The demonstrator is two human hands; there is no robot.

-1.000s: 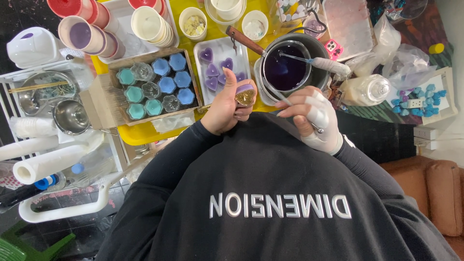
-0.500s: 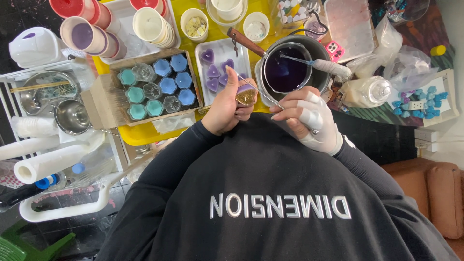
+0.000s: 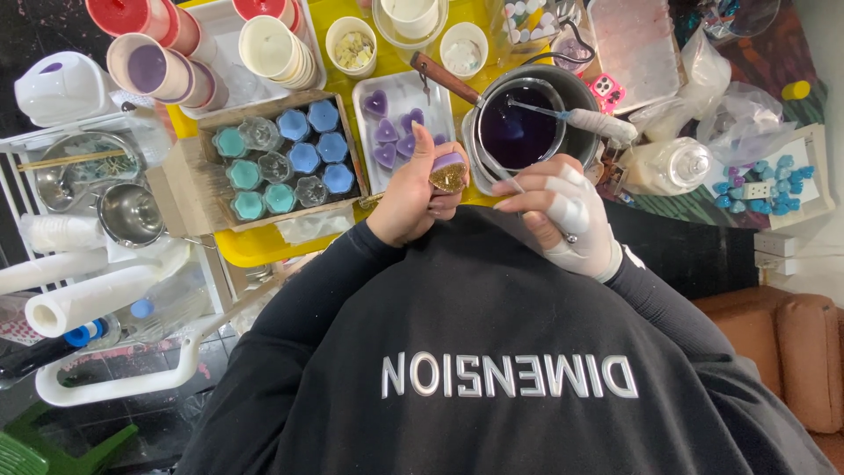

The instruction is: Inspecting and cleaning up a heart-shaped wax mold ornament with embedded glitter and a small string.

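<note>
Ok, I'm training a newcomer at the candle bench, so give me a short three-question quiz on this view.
1. True or false: the left hand holds a small purple candle with a glittery gold base.
2. What fills the metal pot? A) red liquid B) dark purple liquid C) white powder
3. What shape are the purple candles on the white tray?

Key:
1. True.
2. B. The right hand, with white wrapping on it, holds a thin stick just below the pot.
3. Heart-shaped.
</note>
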